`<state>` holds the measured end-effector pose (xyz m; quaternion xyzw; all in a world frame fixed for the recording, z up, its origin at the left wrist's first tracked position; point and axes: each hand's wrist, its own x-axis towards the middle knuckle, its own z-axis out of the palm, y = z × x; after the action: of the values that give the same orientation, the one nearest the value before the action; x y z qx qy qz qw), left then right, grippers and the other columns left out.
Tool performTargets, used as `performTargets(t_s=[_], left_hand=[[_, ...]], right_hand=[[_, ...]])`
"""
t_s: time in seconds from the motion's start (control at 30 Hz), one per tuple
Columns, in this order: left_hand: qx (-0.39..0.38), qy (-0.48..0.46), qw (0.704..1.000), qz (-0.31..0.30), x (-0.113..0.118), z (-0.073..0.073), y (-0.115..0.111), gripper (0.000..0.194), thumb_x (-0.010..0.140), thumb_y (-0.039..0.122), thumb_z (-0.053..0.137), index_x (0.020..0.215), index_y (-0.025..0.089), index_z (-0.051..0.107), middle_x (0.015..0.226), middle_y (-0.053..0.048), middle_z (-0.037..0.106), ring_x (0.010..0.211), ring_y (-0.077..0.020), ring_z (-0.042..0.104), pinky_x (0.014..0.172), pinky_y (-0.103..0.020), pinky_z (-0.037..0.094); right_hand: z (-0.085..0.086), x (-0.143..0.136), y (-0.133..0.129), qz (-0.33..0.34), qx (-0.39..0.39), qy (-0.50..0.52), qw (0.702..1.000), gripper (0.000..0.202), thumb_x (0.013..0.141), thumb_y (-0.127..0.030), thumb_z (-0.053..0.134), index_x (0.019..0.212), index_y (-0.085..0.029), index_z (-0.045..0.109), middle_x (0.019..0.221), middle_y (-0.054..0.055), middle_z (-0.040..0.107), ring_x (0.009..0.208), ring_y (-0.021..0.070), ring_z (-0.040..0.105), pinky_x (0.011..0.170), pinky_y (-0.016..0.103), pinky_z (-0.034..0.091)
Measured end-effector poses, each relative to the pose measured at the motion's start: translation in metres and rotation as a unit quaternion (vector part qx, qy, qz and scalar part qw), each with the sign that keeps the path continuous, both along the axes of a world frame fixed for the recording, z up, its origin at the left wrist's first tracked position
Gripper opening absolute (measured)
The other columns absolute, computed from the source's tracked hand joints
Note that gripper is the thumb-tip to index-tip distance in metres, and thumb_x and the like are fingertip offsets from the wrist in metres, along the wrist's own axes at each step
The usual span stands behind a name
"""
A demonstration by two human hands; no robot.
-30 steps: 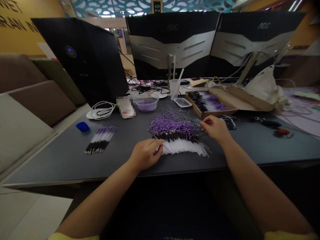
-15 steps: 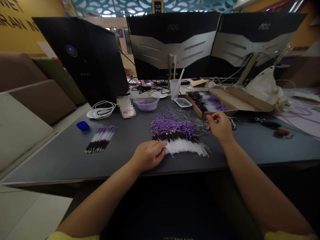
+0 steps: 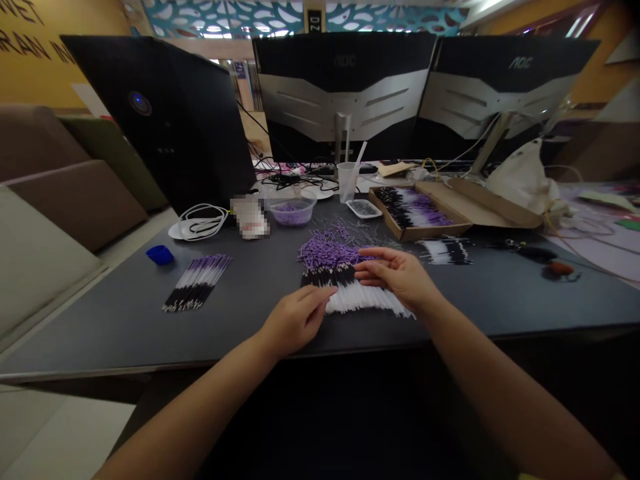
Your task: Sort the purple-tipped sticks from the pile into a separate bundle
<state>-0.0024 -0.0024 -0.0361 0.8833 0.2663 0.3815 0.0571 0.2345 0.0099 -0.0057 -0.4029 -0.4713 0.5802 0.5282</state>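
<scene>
My left hand (image 3: pixel 299 319) is at the front left of a row of black-and-white sticks (image 3: pixel 363 297), its thumb and forefinger pinched together; whatever lies between them is too small to name. Over the row's right part hovers my right hand (image 3: pixel 395 275), fingers bent and pointing left; whether it holds a thin piece cannot be made out. Small purple pieces (image 3: pixel 325 245) are heaped just behind the row. Thin grey wire-like pieces (image 3: pixel 373 235) lie scattered beyond the right hand. Sticks with purple ends (image 3: pixel 200 280) form a neat bundle on the left.
An open cardboard box (image 3: pixel 435 232) of purple-ended sticks stands back right, near black-and-white sticks (image 3: pixel 445 251). A plastic bowl (image 3: pixel 291 212), small tray (image 3: pixel 364 209), cup (image 3: pixel 347 181) and blue cap (image 3: pixel 160 255) are on the table (image 3: pixel 240 333). Monitors and a computer case stand behind.
My right hand has moved left and toward me, from the grey pieces to above the row. My left hand stays at the row's front left. The view has shifted slightly.
</scene>
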Motion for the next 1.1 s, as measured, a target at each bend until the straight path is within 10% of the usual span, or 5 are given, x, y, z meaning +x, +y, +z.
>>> performTargets(t_s=[0.5, 1.1], left_hand=[[0.091, 0.052, 0.994, 0.034, 0.002, -0.005, -0.002, 0.035, 0.092, 0.016, 0.046, 0.127, 0.015, 0.05, 0.094, -0.009, 0.069, 0.079, -0.0156, 0.065, 0.073, -0.029, 0.054], [0.103, 0.026, 0.994, 0.032, 0.003, -0.002, -0.004, 0.036, 0.093, 0.02, 0.048, 0.129, 0.017, 0.05, 0.088, -0.006, 0.072, 0.069, -0.0136, 0.067, 0.068, -0.026, 0.054]], right_hand=[[0.0, -0.015, -0.018, 0.001, 0.118, 0.021, 0.993, 0.026, 0.086, -0.037, 0.061, 0.111, -0.03, 0.057, 0.116, 0.003, 0.068, 0.09, 0.0179, 0.07, 0.078, 0.038, 0.06], [-0.005, -0.022, -0.021, 0.068, 0.123, -0.067, 0.988, 0.036, 0.084, -0.036, 0.063, 0.118, -0.026, 0.055, 0.106, 0.007, 0.071, 0.086, 0.0182, 0.07, 0.075, 0.036, 0.058]])
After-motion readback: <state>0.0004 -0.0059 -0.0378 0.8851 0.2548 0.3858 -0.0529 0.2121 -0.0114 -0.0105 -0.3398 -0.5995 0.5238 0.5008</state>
